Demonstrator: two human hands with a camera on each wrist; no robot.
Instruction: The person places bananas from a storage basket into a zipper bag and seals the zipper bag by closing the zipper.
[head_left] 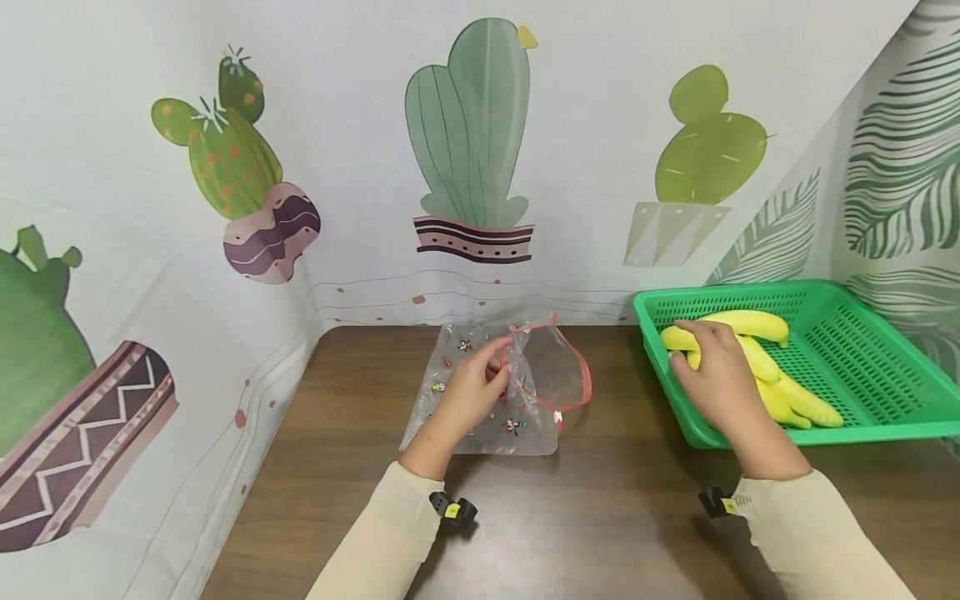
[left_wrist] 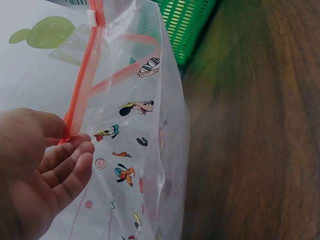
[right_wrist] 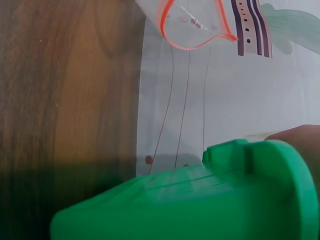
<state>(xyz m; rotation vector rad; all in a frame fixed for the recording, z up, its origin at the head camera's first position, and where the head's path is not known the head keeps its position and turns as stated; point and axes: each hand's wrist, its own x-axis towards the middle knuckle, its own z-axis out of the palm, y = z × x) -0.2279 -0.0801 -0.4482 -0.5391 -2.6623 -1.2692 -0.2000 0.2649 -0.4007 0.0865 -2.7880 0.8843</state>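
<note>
My left hand [head_left: 474,375] pinches the red zip edge of a clear plastic zip bag [head_left: 427,429] printed with small cartoon figures. In the left wrist view the thumb and fingers of that hand [left_wrist: 45,165] hold the red strip [left_wrist: 85,80], below a white slider [left_wrist: 91,18]. The bag's mouth gapes to the right. Over the left side of a green basket, my right hand [head_left: 716,375] has its thumb and fingers on either side of a yellow banana [head_left: 675,337]. The basket's wall hides most of this hand in the right wrist view.
The green plastic basket [head_left: 900,329] stands at the right of the brown wooden table [head_left: 585,517], with several bananas [head_left: 810,400] along its left part. A white cloth [head_left: 360,150] printed with cacti hangs behind the table.
</note>
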